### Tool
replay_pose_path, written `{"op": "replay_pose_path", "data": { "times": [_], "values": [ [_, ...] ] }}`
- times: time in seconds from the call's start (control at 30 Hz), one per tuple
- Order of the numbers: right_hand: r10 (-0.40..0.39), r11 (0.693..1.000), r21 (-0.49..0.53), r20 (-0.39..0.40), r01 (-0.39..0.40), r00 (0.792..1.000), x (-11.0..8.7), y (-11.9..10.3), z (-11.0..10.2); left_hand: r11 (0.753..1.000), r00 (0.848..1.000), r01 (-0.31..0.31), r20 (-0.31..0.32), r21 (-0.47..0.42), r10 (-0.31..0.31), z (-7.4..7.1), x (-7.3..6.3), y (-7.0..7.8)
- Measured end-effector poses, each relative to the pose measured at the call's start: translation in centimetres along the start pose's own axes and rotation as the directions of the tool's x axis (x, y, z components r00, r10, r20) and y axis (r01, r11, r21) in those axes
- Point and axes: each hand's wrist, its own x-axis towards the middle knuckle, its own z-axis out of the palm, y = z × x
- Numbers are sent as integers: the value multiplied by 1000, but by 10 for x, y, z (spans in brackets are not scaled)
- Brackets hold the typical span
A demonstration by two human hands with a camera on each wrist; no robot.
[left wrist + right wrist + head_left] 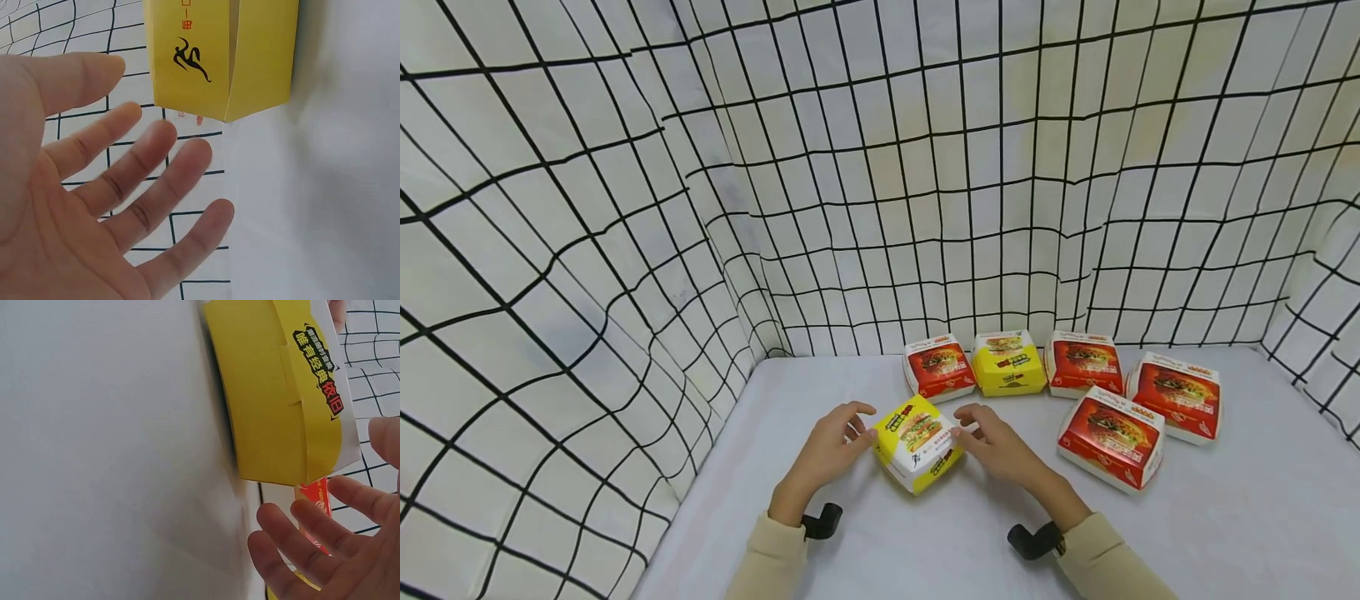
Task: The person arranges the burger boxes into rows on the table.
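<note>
A yellow and white burger box (pixel 917 442) stands closed on the white table, turned at an angle between the two hands. To its left is my left hand (pixel 833 443); in the left wrist view its fingers (pixel 169 181) are spread and apart from the yellow box (pixel 262 56). My right hand (pixel 1000 446) is at the box's right side, thumb near the top edge in the head view. Seen from the right wrist, the fingers (pixel 306 556) are extended and spread beside the box's end (pixel 262 394). Neither hand grips anything.
Behind stand a red burger box (pixel 938 367), another yellow box (pixel 1009 363) and a second red box (pixel 1082 363). Two more red boxes, one farther right (pixel 1176 396) and one nearer (pixel 1112 437), lie right of my right hand. Black-gridded white cloth (pixel 925 167) walls the table (pixel 962 550).
</note>
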Motion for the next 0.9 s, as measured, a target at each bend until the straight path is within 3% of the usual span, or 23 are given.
{"op": "replay_pose_path", "data": {
  "times": [0.6,0.9],
  "values": [
    [16,1000,-25,39,-15,999,1,2,4,997,998,-38,55,-65,42,11,-1,1],
    [50,998,-30,80,-47,996,-1,-1,2,999,995,-8,96,-51,13,15,0,0]
  ]
}}
